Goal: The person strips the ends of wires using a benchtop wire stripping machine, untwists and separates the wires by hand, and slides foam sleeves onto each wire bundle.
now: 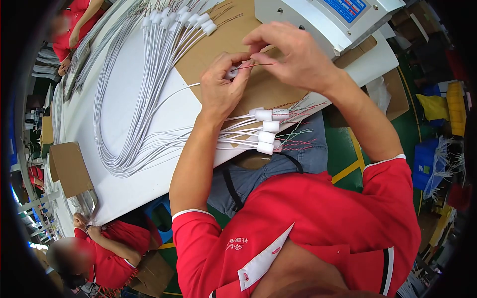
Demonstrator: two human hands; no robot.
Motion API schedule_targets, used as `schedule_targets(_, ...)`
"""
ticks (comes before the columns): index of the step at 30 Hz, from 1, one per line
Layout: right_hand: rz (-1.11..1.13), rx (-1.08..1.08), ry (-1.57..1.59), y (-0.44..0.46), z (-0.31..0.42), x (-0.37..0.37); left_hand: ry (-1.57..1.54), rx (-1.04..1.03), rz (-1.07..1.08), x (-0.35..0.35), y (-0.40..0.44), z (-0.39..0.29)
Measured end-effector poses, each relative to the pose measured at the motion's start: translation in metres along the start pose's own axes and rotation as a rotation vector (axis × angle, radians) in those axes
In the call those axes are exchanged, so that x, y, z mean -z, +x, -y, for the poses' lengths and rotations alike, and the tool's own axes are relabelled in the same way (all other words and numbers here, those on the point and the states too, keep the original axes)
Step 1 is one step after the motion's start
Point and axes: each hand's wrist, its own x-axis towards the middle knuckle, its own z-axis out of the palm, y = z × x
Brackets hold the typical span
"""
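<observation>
My left hand (223,84) is closed around the end of a white cable (185,89), at its white cylindrical sleeve (231,73). From the sleeve, thin dark and red wires (261,64) stretch to the right. My right hand (300,57) curves above them, its thumb and fingertips pinched together at the wires beside my left fingers. Which strand it grips is partly hidden. Below my hands, several white-sleeved cable ends (268,126) with red, green and white twisted wires lie at the table edge.
A large bundle of white cables (144,94) loops across the white table (126,198). Cardboard (198,62) lies beneath my hands. A white machine with a blue keypad (348,7) stands at the back right. Co-workers in red shirts (117,243) sit along the left.
</observation>
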Motion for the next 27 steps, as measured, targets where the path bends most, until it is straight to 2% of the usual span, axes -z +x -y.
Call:
schedule_targets(8, -0.070, 0.113, -0.179, -0.008, 0.003, -0.017, -0.020, -0.021, -0.067, -0.003, 0.001, -0.004)
schedule_targets(27, -0.158, 0.171, -0.179, -0.007, -0.002, -0.028, 0.043, -0.009, -0.027, -0.003, 0.000, -0.002)
